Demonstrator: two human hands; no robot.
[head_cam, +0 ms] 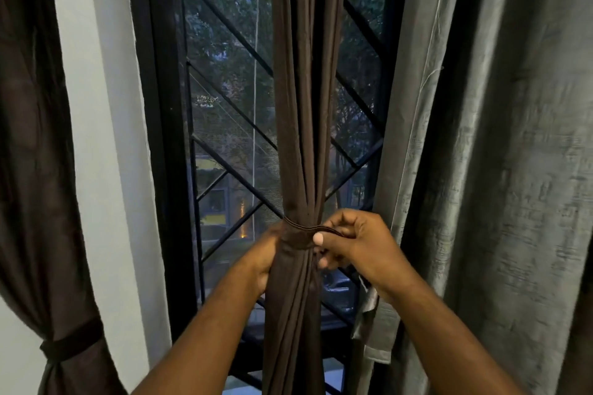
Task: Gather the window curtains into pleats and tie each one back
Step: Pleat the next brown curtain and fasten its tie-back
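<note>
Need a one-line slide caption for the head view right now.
Left hand grips the pleated brown curtain while the right hand pinches the tie-back band wrapped around it.

**Centre of frame:** pleated curtain (301, 106), plain dark brown, bound by a tie-back band (296, 236) of matching brown.
**Left edge:** second curtain (32, 170), the same brown, with a darker band (72, 345).
**Right:** grey curtain (513, 170), silvery, with a streaked, slubbed weave.
**Behind:** window frame (160, 138) and grille (231, 104) black, the bars forming a diagonal lattice; wall (96, 106) white; foliage (224, 51) dark green.
</note>
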